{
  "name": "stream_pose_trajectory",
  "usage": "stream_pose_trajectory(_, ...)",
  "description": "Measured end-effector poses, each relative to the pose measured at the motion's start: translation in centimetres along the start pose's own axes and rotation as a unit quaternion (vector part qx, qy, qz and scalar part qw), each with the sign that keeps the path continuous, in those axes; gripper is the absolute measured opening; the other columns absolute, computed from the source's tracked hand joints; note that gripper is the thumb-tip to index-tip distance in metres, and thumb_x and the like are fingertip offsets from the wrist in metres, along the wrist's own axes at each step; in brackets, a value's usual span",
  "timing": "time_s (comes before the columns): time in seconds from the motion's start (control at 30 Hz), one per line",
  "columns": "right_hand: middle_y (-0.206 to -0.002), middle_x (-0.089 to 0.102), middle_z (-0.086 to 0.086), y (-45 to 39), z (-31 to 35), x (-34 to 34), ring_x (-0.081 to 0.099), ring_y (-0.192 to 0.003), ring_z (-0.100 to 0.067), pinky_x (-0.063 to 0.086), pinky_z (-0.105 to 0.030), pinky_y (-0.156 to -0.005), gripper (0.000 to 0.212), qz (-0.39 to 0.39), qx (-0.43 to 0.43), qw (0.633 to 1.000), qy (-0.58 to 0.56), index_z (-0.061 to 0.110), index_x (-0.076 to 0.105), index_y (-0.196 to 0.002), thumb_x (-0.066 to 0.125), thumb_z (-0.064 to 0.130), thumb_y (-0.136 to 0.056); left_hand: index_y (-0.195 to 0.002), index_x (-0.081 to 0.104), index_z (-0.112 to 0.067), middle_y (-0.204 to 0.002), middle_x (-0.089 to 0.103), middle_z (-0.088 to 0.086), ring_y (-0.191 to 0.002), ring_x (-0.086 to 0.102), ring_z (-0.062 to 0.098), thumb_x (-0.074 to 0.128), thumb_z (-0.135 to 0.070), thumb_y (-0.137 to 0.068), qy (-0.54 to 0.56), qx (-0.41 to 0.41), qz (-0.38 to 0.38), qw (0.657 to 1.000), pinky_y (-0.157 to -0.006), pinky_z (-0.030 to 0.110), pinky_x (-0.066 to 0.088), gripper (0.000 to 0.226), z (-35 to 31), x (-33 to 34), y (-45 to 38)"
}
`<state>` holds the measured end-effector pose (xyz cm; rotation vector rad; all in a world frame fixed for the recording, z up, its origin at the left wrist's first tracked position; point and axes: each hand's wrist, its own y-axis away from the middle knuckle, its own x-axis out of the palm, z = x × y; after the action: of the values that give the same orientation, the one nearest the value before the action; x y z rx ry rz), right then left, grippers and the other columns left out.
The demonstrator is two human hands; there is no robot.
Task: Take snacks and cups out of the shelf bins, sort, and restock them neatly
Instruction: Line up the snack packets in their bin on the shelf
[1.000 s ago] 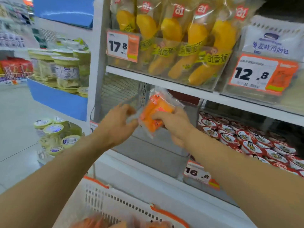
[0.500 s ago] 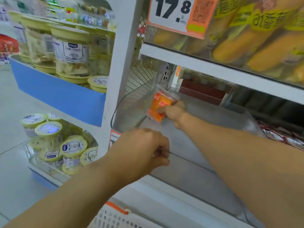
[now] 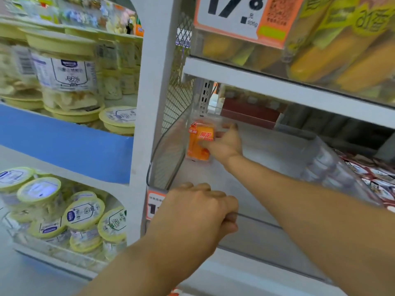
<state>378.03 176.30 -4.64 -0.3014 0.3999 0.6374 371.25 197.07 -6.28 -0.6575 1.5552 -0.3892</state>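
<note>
Right hand (image 3: 224,144) pinches small orange plastic snack packet (image 3: 199,144), standing it at back-left of clear acrylic shelf bin (image 3: 316,167). Left hand (image 3: 192,216) curls over bin's front edge. Restock barely begun; bin otherwise bare.

The right hand (image 3: 224,144) reaches far forward on an outstretched arm, fingers pinching an orange snack packet (image 3: 199,144). The left hand (image 3: 192,218) sits nearer, knuckles up, fingers curled over a clear bin's front edge (image 3: 256,220).

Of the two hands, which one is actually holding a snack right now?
The right hand, reaching deep into the clear bin, pinches the orange snack pack against the mesh side. The left hand only grips the bin's front edge.
</note>
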Motion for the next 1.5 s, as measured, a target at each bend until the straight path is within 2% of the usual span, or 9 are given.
stream_pose_trajectory(0.27,-0.113,0.064,-0.002,0.8,0.0,0.2,0.064,-0.098,-0.019,0.057,-0.033,-0.082,0.053,-0.013,0.049,0.998,0.036,0.018,0.049,-0.107,0.085,0.040,-0.076,-0.070,0.058,-0.033,-0.062,0.060,-0.016,-0.059,0.050,0.006,0.064,-0.044,-0.075,0.000,-0.017,-0.005,1.000,-0.056,0.024,0.036,0.014,-0.3,0.1,0.4)
stream_pose_trajectory(0.43,-0.128,0.057,-0.005,1.7,1.3,-2.1,0.059,-0.116,-0.024,0.054,-0.041,-0.097,0.076,0.023,0.058,0.996,0.066,0.010,0.048,-0.133,0.085,0.043,-0.075,-0.069,0.058,-0.034,-0.061,0.060,-0.017,-0.059,0.049,0.005,0.065,-0.045,-0.075,-0.008,-0.026,-0.013,1.000,-0.057,0.023,0.033,0.015,-0.3,0.3,0.4)
stream_pose_trajectory(0.57,-0.097,0.066,-0.005,6.5,3.0,-7.5,0.069,-0.087,-0.019,0.058,-0.037,-0.086,0.015,0.052,0.037,0.998,0.015,0.015,0.062,-0.090,0.076,0.019,-0.086,-0.071,0.059,-0.034,-0.063,0.061,-0.016,-0.061,0.052,0.007,0.070,-0.044,-0.077,-0.004,-0.049,0.010,0.999,-0.059,0.025,0.034,0.016,-0.1,0.4,0.4)
stream_pose_trajectory(0.77,-0.072,0.067,-0.020,20.9,1.7,-17.7,0.065,-0.055,-0.019,0.050,-0.032,-0.053,0.008,0.101,-0.083,0.991,-0.037,0.002,0.065,-0.086,0.073,0.001,-0.088,-0.110,0.066,-0.032,-0.106,0.065,-0.010,-0.104,0.056,0.017,0.063,-0.041,-0.092,0.008,-0.103,0.080,0.991,-0.096,0.038,0.039,0.020,-2.0,-1.6,0.4)
stream_pose_trajectory(0.9,-0.066,0.066,-0.008,28.5,-5.3,-21.3,0.063,-0.057,-0.019,0.049,-0.026,-0.058,0.010,0.157,-0.021,0.987,-0.034,0.005,0.067,-0.082,0.075,0.003,-0.087,-0.110,0.066,-0.020,-0.106,0.060,0.000,-0.097,0.057,0.025,0.051,-0.034,-0.087,-0.014,-0.053,0.024,0.998,-0.082,0.041,0.049,0.031,-6.2,-1.9,2.0)
stream_pose_trajectory(1.07,-0.085,0.068,0.009,34.8,-15.6,-21.7,0.061,-0.074,0.004,0.043,-0.013,-0.070,0.025,0.285,0.046,0.947,0.139,0.026,0.070,-0.082,0.076,0.050,-0.076,-0.101,0.064,-0.018,-0.100,0.057,0.000,-0.088,0.056,0.022,0.046,-0.035,-0.084,0.097,-0.124,0.132,0.979,-0.079,0.037,0.048,0.030,-13.7,1.6,7.4)
stream_pose_trajectory(1.17,-0.125,0.065,0.001,37.3,-21.1,-20.6,0.061,-0.115,-0.017,0.047,-0.024,-0.090,0.077,0.390,0.046,0.873,0.288,0.024,0.063,-0.129,0.068,0.064,-0.063,-0.108,0.058,-0.034,-0.106,0.056,-0.003,-0.110,0.055,0.022,0.057,-0.045,-0.079,0.158,-0.231,0.340,0.897,-0.093,0.036,0.047,0.031,-18.1,6.1,13.8)
stream_pose_trajectory(1.3,-0.160,0.023,-0.010,40.5,-25.0,-19.4,0.034,-0.143,-0.032,0.038,-0.040,-0.114,0.098,0.392,0.052,0.845,0.361,0.022,0.035,-0.152,0.080,0.056,-0.072,-0.146,0.041,-0.034,-0.149,0.035,0.003,-0.136,0.038,0.027,0.068,-0.053,-0.084,0.176,-0.315,0.470,0.806,-0.111,0.041,0.038,0.070,-22.3,9.8,21.7)
stream_pose_trajectory(1.5,-0.164,0.002,-0.015,42.2,-26.6,-18.5,0.012,-0.150,-0.042,0.026,-0.049,-0.120,0.105,0.376,0.019,0.812,0.447,0.028,0.023,-0.156,0.087,0.037,-0.073,-0.141,0.042,-0.038,-0.145,0.045,-0.002,-0.129,0.047,0.023,0.073,-0.039,-0.084,0.133,-0.383,0.353,0.843,-0.099,0.043,0.049,0.065,-25.2,12.1,26.3)
